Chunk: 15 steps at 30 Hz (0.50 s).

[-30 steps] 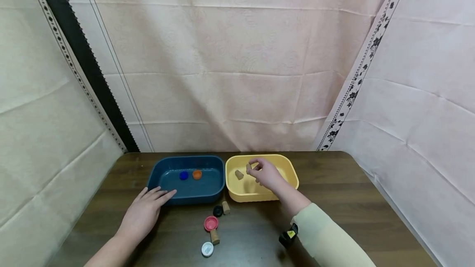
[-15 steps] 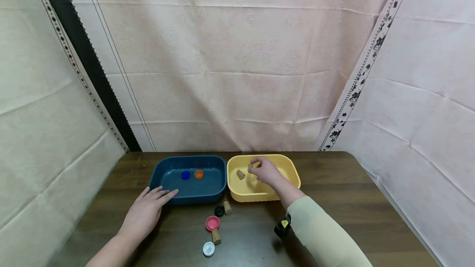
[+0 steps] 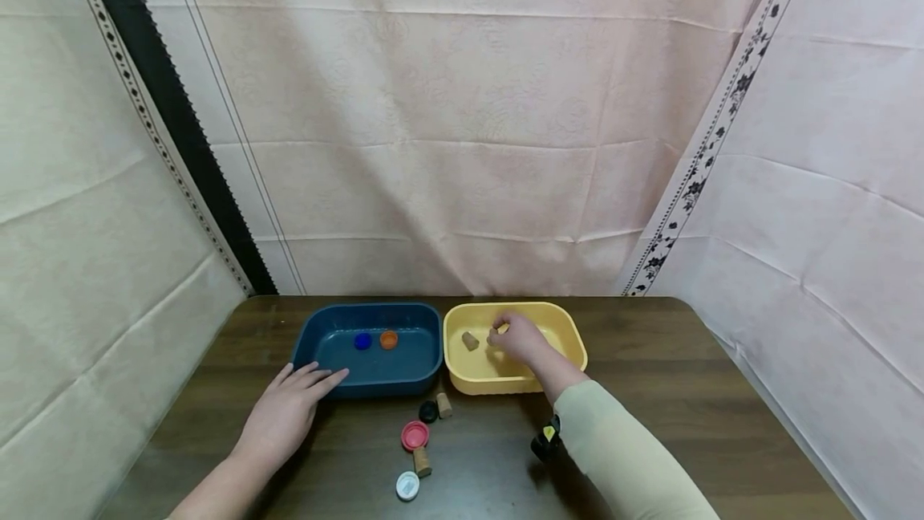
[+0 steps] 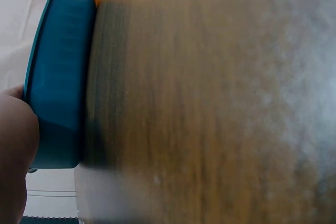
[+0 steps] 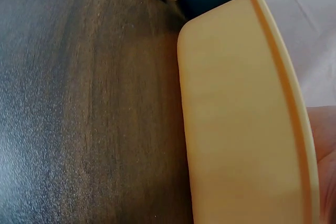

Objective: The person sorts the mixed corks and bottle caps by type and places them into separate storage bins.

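Note:
Inside the yellow tray (image 3: 480, 385), my right hand (image 3: 521, 340) pinches a small cork (image 3: 490, 339) low over the floor of the tray. Most of that cork is hidden by the fingers. Another cork (image 3: 470, 341) lies in the tray just left of the fingertips. In the right wrist view the tray wall (image 5: 241, 108) covers nearly all of the hand. My left hand (image 3: 285, 414) rests with spread fingers on the near left rim of the blue tray (image 3: 382, 390). The blue tray holds a dark blue cap (image 3: 362, 341) and an orange cap (image 3: 388, 339).
On the wooden table (image 3: 332, 472), in front of the trays, lie a black cap (image 3: 428, 412), a cork (image 3: 443, 405), a red cap (image 3: 415, 435), another cork (image 3: 422, 461) and a white cap (image 3: 407, 486). The trays stand side by side before a pale cloth (image 3: 462, 143).
My right hand has lowered the pinched cork toward the yellow tray's floor. The left hand stays on the blue tray's rim. The whole head view has shifted slightly.

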{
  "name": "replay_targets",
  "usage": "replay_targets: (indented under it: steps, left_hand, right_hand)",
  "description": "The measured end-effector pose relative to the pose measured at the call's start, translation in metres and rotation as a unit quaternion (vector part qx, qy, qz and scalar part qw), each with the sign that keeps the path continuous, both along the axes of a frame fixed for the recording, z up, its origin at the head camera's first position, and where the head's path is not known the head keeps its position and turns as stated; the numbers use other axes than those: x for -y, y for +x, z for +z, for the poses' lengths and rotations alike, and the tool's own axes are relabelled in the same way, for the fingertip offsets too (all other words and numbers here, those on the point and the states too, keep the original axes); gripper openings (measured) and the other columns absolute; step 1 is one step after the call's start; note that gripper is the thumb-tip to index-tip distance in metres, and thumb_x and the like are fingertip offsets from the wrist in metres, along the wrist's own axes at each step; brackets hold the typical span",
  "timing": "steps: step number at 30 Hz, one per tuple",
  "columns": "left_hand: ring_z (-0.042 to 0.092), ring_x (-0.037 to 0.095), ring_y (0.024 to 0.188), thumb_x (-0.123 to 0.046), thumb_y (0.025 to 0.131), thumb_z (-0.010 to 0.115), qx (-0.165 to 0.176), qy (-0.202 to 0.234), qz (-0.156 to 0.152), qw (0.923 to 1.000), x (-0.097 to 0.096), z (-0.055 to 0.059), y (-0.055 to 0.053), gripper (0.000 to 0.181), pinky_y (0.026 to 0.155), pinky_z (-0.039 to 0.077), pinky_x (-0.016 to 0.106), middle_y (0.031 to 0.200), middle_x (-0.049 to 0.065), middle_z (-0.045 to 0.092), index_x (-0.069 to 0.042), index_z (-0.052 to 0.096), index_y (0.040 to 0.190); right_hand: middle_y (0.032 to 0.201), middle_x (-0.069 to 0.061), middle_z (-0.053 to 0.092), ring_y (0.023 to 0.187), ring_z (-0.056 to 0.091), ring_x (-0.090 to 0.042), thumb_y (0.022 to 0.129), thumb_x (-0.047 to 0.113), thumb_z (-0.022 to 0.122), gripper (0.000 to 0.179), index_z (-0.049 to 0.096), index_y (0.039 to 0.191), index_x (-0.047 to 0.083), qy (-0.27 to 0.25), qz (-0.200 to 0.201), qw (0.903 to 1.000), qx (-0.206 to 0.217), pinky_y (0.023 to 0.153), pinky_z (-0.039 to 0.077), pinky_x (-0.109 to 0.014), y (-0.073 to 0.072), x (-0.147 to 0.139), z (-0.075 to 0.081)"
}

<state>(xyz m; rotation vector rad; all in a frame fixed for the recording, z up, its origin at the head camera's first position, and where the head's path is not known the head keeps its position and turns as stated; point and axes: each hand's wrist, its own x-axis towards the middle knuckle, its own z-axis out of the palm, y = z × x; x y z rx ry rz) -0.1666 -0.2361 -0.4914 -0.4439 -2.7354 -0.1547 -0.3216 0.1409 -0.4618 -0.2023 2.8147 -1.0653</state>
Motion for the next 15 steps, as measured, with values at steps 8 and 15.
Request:
replay_targets:
  steps: [8,15]
  left_hand:
    - [0.055,0.035,0.127,0.000,0.088,0.068,0.017,-0.002,0.005,0.9998,0.0006,-0.0003,-0.0005,0.055,0.111,0.032,0.062,0.127,0.006,0.067,-0.025,0.062,0.137]
    - [0.054,0.035,0.127,0.000,0.088,0.069,0.020,0.000,0.006,0.9998,0.0015,-0.0010,-0.0009,0.055,0.111,0.031,0.062,0.128,0.006,0.067,-0.025,0.062,0.137]
  right_hand:
    - [0.090,-0.007,0.062,0.072,0.057,-0.020,0.090,0.018,0.069,0.026,0.062,0.112,0.005,0.009,0.001,0.9999,0.006,0.064,0.048,-0.032,-0.0003,-0.0013,-0.0054]
    - [0.087,-0.007,0.060,0.072,0.055,-0.020,0.090,0.018,0.069,0.026,0.062,0.111,0.005,0.010,0.000,1.0000,0.001,0.063,0.046,-0.031,-0.0017,-0.0012,-0.0078]
